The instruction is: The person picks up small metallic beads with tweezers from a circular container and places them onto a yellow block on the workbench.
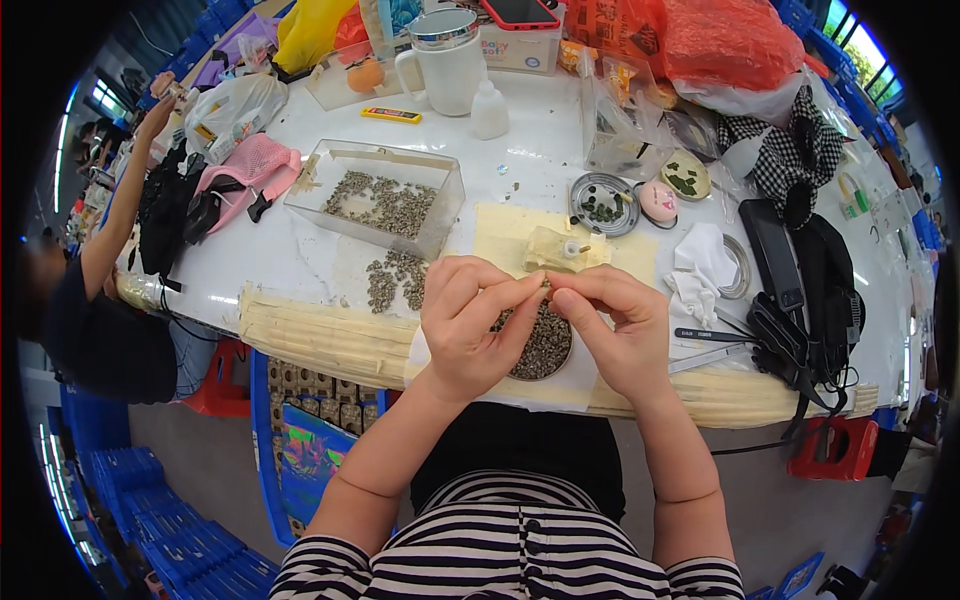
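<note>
Above a round dish of beads, both hands pinching one small bead, clear box behind

Far edge of white table, in front of you: white rectangular box with coloured print on front face, red-cased phone lying flat on top, dark screen up. Right of box: red-orange plastic bags, bulging, dark print on one. Left of box: yellow plastic bag. Far left: white plastic bag with small yellow label. Near white mug: flat yellow strip-shaped packet, dark print. Right of mug: clear crumpled plastic bag.
</note>
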Available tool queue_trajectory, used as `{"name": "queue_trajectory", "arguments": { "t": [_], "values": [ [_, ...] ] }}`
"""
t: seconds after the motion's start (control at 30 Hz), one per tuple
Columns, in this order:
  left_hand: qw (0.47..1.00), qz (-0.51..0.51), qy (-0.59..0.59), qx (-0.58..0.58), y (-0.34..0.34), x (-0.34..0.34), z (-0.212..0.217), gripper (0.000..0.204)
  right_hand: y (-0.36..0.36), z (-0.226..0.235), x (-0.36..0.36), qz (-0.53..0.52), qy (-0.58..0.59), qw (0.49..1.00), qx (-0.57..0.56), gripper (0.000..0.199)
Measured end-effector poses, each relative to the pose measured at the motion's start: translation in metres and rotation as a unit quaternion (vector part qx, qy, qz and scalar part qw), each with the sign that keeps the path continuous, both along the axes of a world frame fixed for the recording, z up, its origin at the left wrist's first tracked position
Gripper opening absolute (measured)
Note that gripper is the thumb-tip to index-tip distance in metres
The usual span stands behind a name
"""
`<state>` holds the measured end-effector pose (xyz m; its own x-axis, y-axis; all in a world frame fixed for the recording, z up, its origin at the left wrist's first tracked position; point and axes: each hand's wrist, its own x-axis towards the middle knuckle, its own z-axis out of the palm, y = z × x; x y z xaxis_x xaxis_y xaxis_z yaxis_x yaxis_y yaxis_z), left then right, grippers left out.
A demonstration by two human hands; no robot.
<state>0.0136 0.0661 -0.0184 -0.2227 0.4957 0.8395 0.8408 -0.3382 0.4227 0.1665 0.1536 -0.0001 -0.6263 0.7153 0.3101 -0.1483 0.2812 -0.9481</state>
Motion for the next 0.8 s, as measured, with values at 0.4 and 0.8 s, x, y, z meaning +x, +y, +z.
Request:
{"name": "queue_trajectory", "arguments": {
  "t": [0.4,0.8],
  "values": [
    [1.000,-0.010,-0.012,0.006,0.0014,0.0018,-0.0012,0.025,0.0015,-0.0087,-0.0008,0.012,-0.001,0.999,-0.044,0.014],
    [1.000,-0.007,-0.020,0.020,0.0035,0.0016,-0.0033,0.022,0.0001,-0.0068,-0.0021,-0.051,-0.025,0.997,0.060,0.010]
  ]
}}
